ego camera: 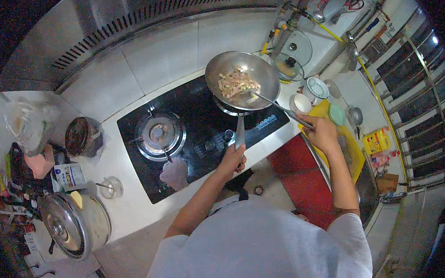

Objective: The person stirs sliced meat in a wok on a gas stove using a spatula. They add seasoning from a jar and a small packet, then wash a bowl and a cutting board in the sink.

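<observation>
My left hand [232, 160] grips the metal handle [240, 128] of a steel wok [219, 68]. The wok is over the right-hand burner of a black glass gas hob [199, 111]; whether it rests on the burner or is lifted, I cannot tell. Inside lies a heap of sliced food [236, 82], perhaps meat, with pale green bits. From the right, my right hand [320, 133] holds a long-handled metal spatula or ladle [272, 102]. Its working end reaches into the food and is partly hidden there.
The left burner [159, 133] is bare. Leftward stand a glass jar [111, 187], a large lidded cooker pot [95, 219] and a dark pot [81, 136]. Glass lids [288, 68], a white bowl [300, 103] and a yellow board or mat [353, 154] lie to the right. A range hood [111, 13] hangs above.
</observation>
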The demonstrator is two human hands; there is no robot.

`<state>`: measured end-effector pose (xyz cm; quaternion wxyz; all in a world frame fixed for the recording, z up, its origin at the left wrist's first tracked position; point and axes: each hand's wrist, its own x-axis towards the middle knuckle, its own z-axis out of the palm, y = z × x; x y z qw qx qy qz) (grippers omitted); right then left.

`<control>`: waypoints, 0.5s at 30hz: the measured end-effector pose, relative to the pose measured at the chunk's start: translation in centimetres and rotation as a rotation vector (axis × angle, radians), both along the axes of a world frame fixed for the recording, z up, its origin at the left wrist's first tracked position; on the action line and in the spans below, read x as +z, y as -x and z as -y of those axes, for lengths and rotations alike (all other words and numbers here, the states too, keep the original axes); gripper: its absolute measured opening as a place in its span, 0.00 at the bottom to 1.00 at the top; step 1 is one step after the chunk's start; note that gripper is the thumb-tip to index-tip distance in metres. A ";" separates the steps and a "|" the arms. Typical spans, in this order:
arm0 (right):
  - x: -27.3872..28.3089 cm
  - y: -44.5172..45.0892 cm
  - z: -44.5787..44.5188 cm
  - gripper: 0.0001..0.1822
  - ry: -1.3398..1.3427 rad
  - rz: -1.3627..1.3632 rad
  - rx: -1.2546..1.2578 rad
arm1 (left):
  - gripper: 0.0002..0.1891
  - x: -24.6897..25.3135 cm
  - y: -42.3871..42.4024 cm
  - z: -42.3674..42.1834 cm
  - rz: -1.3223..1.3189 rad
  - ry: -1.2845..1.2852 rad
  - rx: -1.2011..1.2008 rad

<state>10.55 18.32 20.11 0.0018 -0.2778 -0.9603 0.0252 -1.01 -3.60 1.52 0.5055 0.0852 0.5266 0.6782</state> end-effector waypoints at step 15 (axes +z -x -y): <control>-8.5 1.4 2.5 0.25 0.041 -0.298 -0.028 | 0.28 -0.5 0.0 1.5 0.039 -0.029 -0.046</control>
